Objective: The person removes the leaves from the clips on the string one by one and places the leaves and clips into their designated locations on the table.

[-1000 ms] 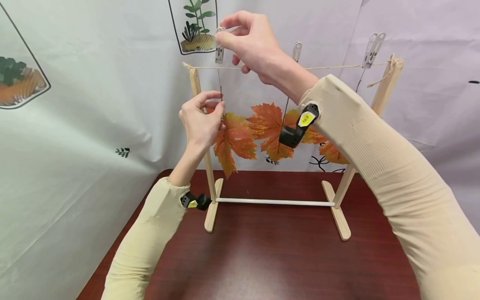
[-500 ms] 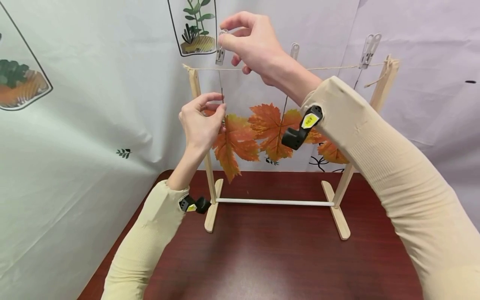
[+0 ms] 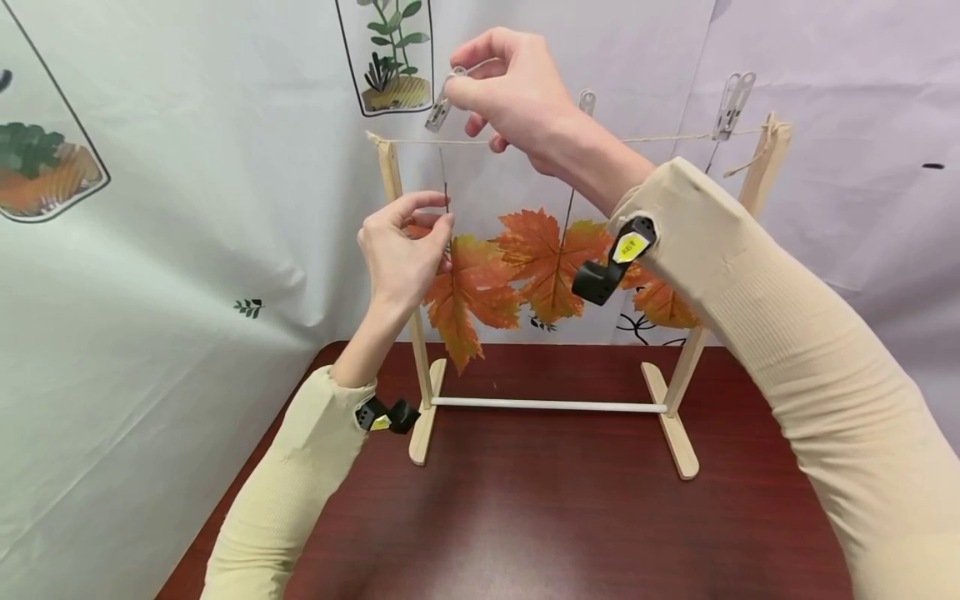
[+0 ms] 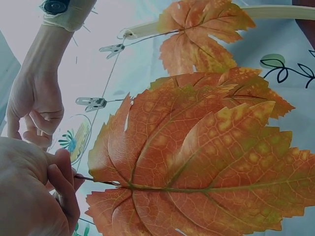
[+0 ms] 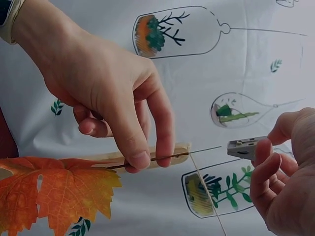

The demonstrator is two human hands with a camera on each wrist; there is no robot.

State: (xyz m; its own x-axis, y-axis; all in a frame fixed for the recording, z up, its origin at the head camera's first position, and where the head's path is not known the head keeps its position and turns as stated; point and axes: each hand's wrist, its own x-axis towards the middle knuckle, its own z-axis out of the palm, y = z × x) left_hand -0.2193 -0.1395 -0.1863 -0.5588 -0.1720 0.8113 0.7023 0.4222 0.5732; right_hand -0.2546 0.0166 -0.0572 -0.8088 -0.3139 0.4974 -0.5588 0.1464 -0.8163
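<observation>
My left hand [image 3: 400, 250] pinches the dark stem [image 5: 204, 149] of an orange maple leaf [image 3: 468, 292] between thumb and fingertips. The leaf dangles below that hand, and the thin stem tip sticks up above it past the string [image 3: 420, 141]. Higher up, my right hand [image 3: 517, 92] pinches a whitish clothespin [image 3: 438, 113] by its handles. The clothespin tilts with its nose down and left, just above the string. In the right wrist view a small gap separates the clothespin [image 5: 242, 147] from the stem tip.
The string spans a wooden stand [image 3: 390, 171] with a white lower bar [image 3: 547, 405] on a dark red table [image 3: 525, 508]. Other clothespins [image 3: 733, 104] on it hold more maple leaves [image 3: 555, 262]. A printed cloth [image 3: 225, 167] hangs close behind.
The clothespin in my right hand has swung from upright to tilted, its nose now further left. Both hands have sunk slightly in view; the left still pinches the stem.
</observation>
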